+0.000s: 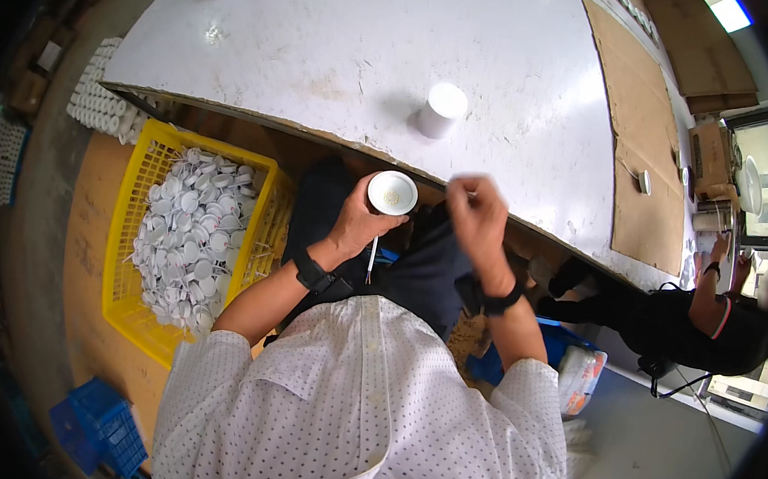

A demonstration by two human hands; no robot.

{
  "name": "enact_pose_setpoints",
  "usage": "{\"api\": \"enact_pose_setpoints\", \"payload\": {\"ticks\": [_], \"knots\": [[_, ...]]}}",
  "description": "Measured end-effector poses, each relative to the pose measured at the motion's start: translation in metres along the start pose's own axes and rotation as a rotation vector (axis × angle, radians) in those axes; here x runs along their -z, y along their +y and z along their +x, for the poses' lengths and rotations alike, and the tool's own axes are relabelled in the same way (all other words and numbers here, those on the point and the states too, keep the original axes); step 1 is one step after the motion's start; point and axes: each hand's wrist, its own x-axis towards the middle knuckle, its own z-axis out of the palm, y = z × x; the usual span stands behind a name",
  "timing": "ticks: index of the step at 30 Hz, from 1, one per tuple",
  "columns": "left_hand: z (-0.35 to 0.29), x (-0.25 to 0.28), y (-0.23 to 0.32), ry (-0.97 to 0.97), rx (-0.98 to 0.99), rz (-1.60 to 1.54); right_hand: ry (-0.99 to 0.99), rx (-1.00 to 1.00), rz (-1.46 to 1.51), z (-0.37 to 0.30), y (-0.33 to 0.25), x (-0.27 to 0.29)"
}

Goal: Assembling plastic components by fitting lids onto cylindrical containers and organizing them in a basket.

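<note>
The worn near edge of the white-topped table (325,57) slants from the left down to the lower right of the frame, with a broad bare stretch at upper centre. An upright white cylinder (444,110) stands near that edge; a flat brown cardboard sheet (647,142) covers the right end. At centre, just short of the edge, the left hand (356,222) grips a round white cup-shaped piece (393,193) — opening upward, thin white wire (372,258) hanging below. The right hand (477,218) is raised beside it, fingers curled — too blurred to tell whether it holds anything.
</note>
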Motion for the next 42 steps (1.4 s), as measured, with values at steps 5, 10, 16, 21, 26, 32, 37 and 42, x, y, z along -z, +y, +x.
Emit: {"api": "enact_pose_setpoints", "payload": {"ticks": [5,10,16,21,26,32,37,42], "knots": [[-0.003,0.008,-0.012,-0.018,-0.110,0.178,0.073,-0.613,0.277,0.094,0.023,-0.004],[-0.016,0.015,-0.004,0.029,-0.023,0.047,-0.062,-0.588,0.259,0.112,0.034,-0.017],[-0.020,0.024,-0.006,0.028,-0.005,0.012,-0.016,-0.612,0.414,0.101,0.039,-0.011],[-0.021,0.017,-0.003,-0.001,-0.005,0.032,0.012,-0.653,0.758,0.080,0.031,0.002],[-0.014,0.012,0.005,-0.055,-0.098,0.174,0.011,-0.649,0.918,0.049,0.017,0.007],[-0.004,0.004,0.012,-0.087,-0.188,0.230,-0.008,-0.499,0.405,0.017,0.003,0.003],[-0.002,-0.008,0.022,-0.211,-0.123,-0.081,-0.043,0.428,-0.375,-0.014,-0.004,-0.002],[-0.005,-0.007,0.024,-0.207,-0.064,0.019,-0.131,0.592,-0.425,-0.024,-0.004,-0.009]]}}
